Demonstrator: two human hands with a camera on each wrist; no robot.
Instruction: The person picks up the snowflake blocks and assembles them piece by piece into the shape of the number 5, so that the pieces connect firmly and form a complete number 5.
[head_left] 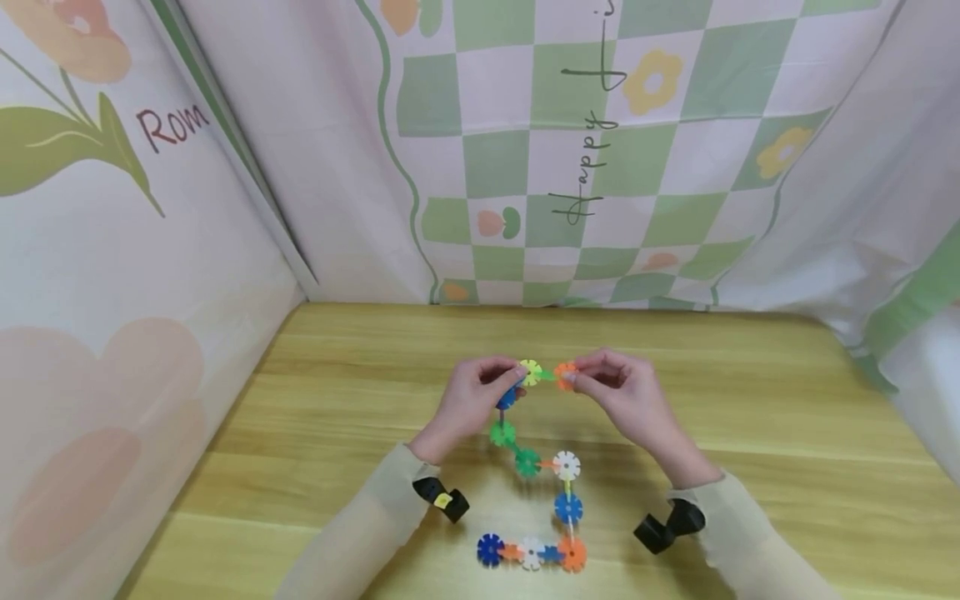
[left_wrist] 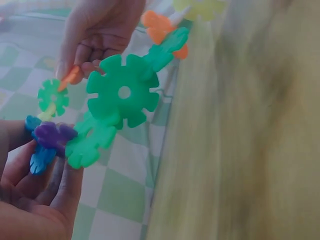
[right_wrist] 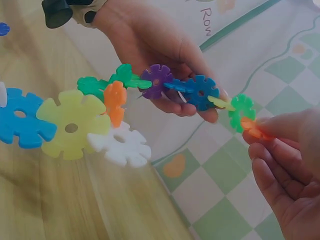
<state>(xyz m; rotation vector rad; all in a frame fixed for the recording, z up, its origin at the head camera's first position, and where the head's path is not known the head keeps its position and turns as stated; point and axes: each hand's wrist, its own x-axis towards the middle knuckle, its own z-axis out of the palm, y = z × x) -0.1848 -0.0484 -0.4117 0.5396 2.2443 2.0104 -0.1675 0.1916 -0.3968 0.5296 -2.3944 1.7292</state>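
Observation:
A winding chain of slotted plastic snowflake discs runs between both hands and down toward the front of the table. My left hand (head_left: 467, 398) pinches it near the blue disc (right_wrist: 202, 92), beside the purple disc (left_wrist: 54, 137). With thumb and fingers, my right hand (head_left: 630, 402) grips the orange disc (right_wrist: 256, 129) at the far end. Between the hands are the yellow disc (head_left: 531, 372) and a light green disc (right_wrist: 242, 111). Below my left hand, the chain continues through a green disc (left_wrist: 123, 91), a white disc (head_left: 566, 465) and a lower blue disc (head_left: 568, 508).
The near end of the chain turns left at another orange disc (head_left: 573, 554) and finishes with a dark blue disc (head_left: 491, 550). Beneath lies a wooden table (head_left: 337, 467). A printed curtain (head_left: 495, 158) hangs behind it, and a white fabric wall (head_left: 135, 333) stands left.

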